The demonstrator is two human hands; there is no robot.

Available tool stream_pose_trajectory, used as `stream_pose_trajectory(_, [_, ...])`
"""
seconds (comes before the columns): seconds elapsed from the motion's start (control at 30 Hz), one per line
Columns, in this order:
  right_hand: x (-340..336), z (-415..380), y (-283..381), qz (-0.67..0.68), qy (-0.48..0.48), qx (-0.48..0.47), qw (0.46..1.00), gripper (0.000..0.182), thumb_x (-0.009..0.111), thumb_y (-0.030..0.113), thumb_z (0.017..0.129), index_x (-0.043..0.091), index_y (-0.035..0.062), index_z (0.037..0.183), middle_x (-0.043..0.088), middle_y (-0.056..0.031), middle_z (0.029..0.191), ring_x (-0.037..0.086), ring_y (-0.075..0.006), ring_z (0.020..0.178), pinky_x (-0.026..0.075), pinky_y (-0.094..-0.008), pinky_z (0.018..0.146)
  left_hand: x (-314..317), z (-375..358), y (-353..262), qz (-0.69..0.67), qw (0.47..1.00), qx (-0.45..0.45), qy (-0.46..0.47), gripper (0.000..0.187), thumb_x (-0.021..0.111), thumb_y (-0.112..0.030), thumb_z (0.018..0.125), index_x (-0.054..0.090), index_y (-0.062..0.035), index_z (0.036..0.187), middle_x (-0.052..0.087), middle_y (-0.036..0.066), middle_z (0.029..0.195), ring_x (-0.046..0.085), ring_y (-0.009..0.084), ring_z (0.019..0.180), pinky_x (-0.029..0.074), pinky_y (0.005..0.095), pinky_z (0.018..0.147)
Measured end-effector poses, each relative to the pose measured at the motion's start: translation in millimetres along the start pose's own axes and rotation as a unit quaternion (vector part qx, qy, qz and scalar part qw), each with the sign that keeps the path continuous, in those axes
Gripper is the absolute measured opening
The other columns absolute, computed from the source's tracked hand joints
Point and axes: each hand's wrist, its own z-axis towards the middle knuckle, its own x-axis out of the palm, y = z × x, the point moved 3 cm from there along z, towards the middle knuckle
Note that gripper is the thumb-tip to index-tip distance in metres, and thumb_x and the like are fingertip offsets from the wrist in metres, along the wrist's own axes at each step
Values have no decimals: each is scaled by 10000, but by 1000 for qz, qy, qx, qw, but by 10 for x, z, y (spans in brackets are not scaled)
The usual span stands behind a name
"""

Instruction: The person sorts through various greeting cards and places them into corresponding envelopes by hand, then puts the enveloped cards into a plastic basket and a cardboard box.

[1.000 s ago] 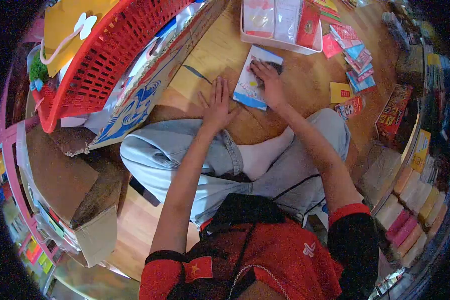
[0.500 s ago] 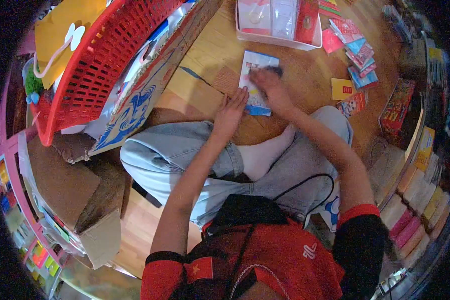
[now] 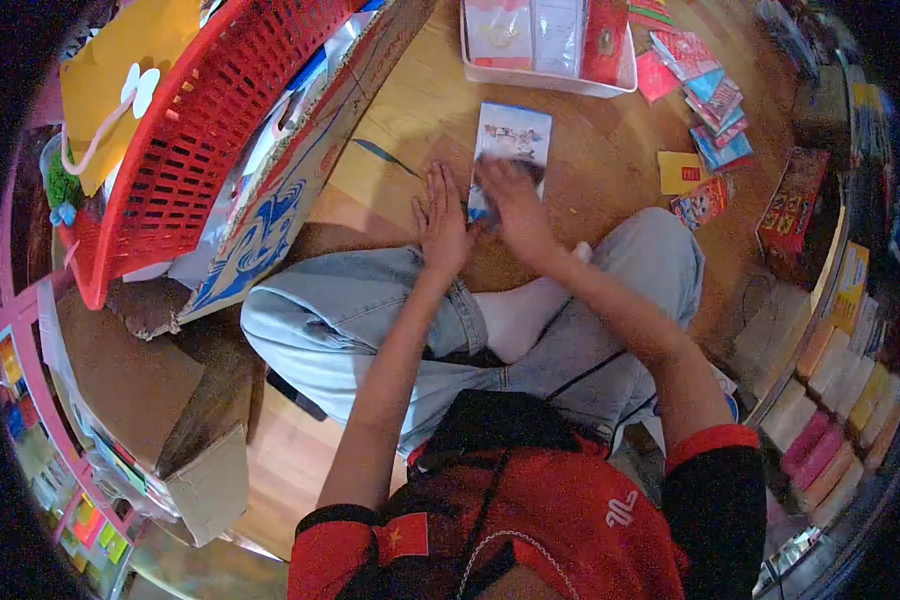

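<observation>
A thin white-and-blue booklet (image 3: 515, 128) with a printed picture lies flat on the wooden floor before my crossed legs. My right hand (image 3: 512, 200) is over its lower part, with the fingers pressed down. A small dark patch (image 3: 528, 168) shows at the edge of these fingers; it looks like a cloth, but the hand hides most of it. My left hand (image 3: 443, 222) rests with fingers stretched out on the floor at the booklet's left, its thumb near the lower corner.
A white bin (image 3: 550, 77) of plastic-wrapped packets stands beyond the booklet. Several colourful packets (image 3: 710, 100) and a yellow card (image 3: 680, 172) lie to the right. On the left are a red basket (image 3: 185, 150) and cardboard boxes (image 3: 205, 480). Stocked shelves (image 3: 840, 390) line the right side.
My right hand has slid down and left across the booklet, uncovering its upper picture. My left hand has shifted off the booklet's edge to the left, with its fingers more spread.
</observation>
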Motion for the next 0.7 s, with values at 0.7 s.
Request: stream_pose_trajectory(0.7, [16,649,-123,2,-30,41,999,501,414,30,779,411,60,1279,368,-139,1351,365,-344,1207,244,-462,1033,55,17,40,-13,1000,16,1,991,628,-419,728,16,-24,1400,14,118,1479,26,269,1366,49,554,1049])
